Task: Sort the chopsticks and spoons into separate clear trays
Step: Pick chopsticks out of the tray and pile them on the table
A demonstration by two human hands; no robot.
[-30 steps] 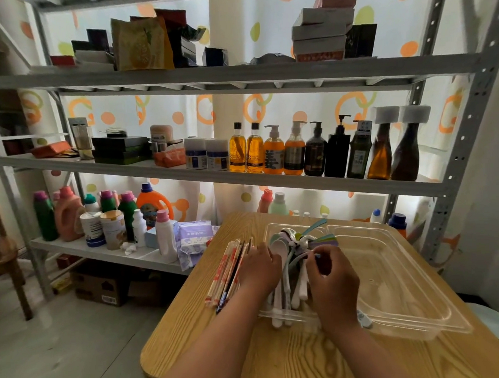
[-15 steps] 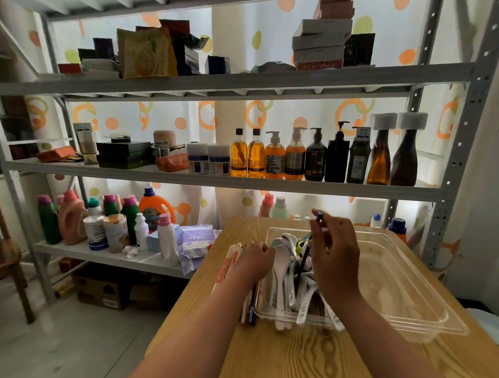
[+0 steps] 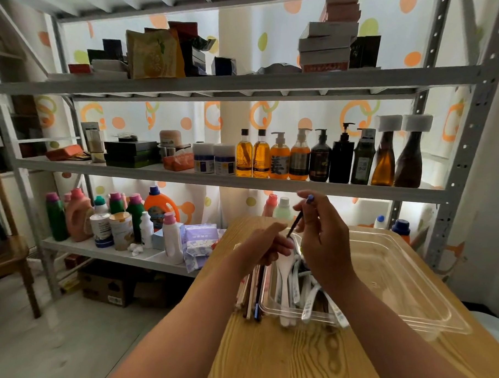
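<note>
Metal shelving rack (image 3: 238, 83): grey, three tiers in view, standing behind the surface; boxes and packets on top, a row of pump bottles (image 3: 321, 157) on the middle tier, detergent bottles (image 3: 78, 216) on the lowest.

Wooden surface (image 3: 278, 356): pale grain, carries all task items.

Clear tray (image 3: 389, 268): one seen, rectangular, transparent plastic, lying on the surface; its right part is bare, its left end holds the spoons.

Right hand (image 3: 324, 237): raised over the tray's left end, back toward the camera, fingers bent, pinching one dark chopstick near its upper end.

Left hand (image 3: 266, 242): low, at the tray's left wall, fingers curled round the far end of the chopstick bundle.

Chopstick bundle (image 3: 253, 294): mixed light and dark sticks, lying on the surface just outside the tray's left wall, parallel to it.

Spoons (image 3: 298, 286): white, several with blue markings, heaped in the tray's left end, some handles overhanging the near rim.

Dark chopstick (image 3: 294, 225): single, blue-tipped, tilted, lower end meeting the left hand's fingers.
</note>
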